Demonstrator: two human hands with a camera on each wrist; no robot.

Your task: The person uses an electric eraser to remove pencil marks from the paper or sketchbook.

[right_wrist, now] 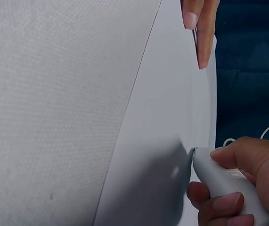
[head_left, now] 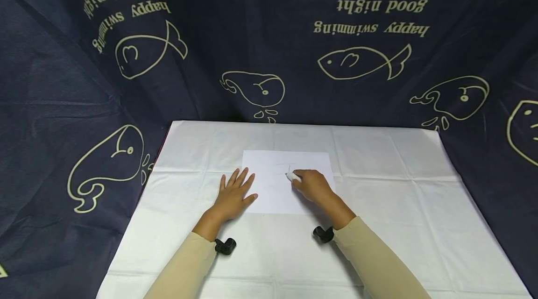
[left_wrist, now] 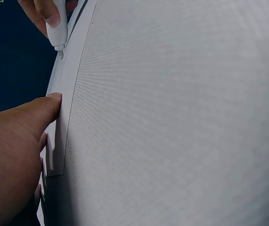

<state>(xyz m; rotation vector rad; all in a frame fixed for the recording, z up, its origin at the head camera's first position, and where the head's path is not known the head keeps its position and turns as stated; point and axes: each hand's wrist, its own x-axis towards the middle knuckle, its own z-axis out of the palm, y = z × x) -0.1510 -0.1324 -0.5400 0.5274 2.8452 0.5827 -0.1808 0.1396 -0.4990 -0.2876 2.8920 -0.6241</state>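
A sheet of white paper lies on the white-covered table. My left hand rests on the paper's left edge with its fingers spread; its thumb lies near the front edge in the left wrist view. Over the right part of the sheet, my right hand grips a white correction pen, thumb on one side and curled fingers on the other. The pen's narrow grey tip points down at the paper, touching or just above it. A few faint thin lines show on the sheet beside the tip.
White cloth with fold creases covers the table around the paper. Dark blue fabric printed with fish and lettering hangs behind and at the sides. Black wrist cameras sit at both cuffs.
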